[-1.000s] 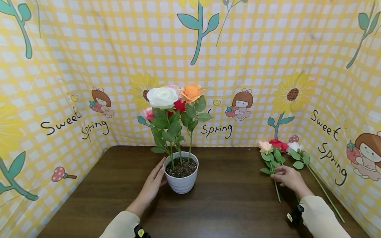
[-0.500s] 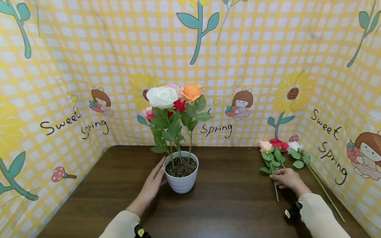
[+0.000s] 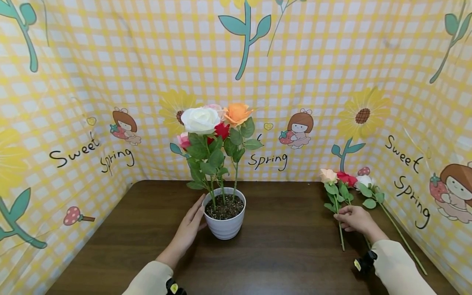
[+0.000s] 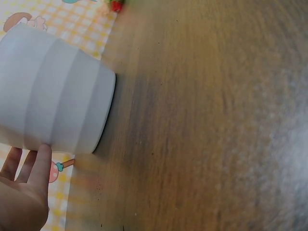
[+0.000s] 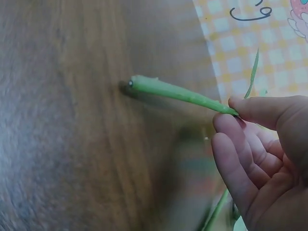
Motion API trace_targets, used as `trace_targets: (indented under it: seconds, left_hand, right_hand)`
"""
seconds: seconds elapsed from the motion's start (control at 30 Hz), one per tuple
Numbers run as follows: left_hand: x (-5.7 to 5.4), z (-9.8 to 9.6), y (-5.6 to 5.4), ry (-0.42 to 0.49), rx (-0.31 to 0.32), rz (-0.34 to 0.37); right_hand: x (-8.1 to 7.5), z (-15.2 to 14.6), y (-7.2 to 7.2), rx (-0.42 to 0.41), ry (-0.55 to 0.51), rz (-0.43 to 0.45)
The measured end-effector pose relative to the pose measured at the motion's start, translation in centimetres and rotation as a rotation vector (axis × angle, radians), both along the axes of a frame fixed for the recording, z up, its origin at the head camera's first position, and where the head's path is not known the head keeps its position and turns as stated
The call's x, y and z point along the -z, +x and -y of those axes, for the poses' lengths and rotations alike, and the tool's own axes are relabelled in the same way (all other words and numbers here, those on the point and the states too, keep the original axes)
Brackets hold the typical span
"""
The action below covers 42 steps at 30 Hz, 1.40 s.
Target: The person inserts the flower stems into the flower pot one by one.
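My left hand (image 3: 189, 227) rests against the left side of a white ribbed flowerpot (image 3: 225, 225), its fingers straight along the wall. In the left wrist view the fingertips (image 4: 44, 151) touch the pot. White, orange, red and pink roses stand upright in the pot's dark soil (image 3: 225, 208). At the right, my right hand (image 3: 357, 221) pinches the stem of a peach rose (image 3: 328, 176) between thumb and fingers. The right wrist view shows the cut end of that green stem (image 5: 168, 91) pointing away from the hand, over the table.
Beside the held rose lie a red rose (image 3: 346, 178) and a white rose (image 3: 364, 182) on the brown table (image 3: 280, 246), the white one's long stem (image 3: 403, 239) reaching toward the front. A yellow checked cloth (image 3: 306, 73) hangs around the back and sides.
The peach rose has shifted slightly up and turned a little in my right hand's pinch. My left hand and the flowerpot have stayed still.
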<state>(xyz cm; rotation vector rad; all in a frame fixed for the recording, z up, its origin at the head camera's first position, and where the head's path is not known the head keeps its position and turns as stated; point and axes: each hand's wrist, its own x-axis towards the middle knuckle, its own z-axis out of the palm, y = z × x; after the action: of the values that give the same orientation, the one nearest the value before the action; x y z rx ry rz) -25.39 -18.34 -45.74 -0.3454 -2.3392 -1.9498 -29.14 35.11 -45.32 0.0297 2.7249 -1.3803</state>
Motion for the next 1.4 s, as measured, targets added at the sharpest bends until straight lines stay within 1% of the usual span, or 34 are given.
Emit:
trace_targets:
  seconds: [0.33,0.5,0.63,0.8,1.03,1.27,1.4]
  left_hand:
    - [0.0,-0.1,0.0,0.001,-0.007,-0.015]
    - [0.0,-0.1,0.0,0.004,-0.013,-0.002]
    - [0.0,0.0,0.1,0.005,-0.005,0.000]
    - [0.0,0.0,0.0,0.005,-0.004,0.003]
    - [0.0,0.0,0.0,0.003,-0.008,0.006]
    - [0.1,0.1,0.0,0.004,-0.005,0.003]
    - [0.1,0.1,-0.1,0.000,0.000,0.004]
  right_hand:
    - [-1.3,0.9,0.4,-0.041,-0.020,-0.044]
    - [-1.9,1.5,0.5,-0.063,-0.028,-0.070]
    - [-2.6,2.4,0.6,-0.085,-0.043,-0.100]
    - [-3.7,4.0,0.6,-0.121,-0.055,-0.171]
    - [-5.6,6.6,0.7,-0.194,-0.058,-0.268]
    - [-7.5,9.6,0.9,-0.222,-0.063,-0.319]
    - [-8.2,11.4,1.0,-0.255,-0.088,-0.352]
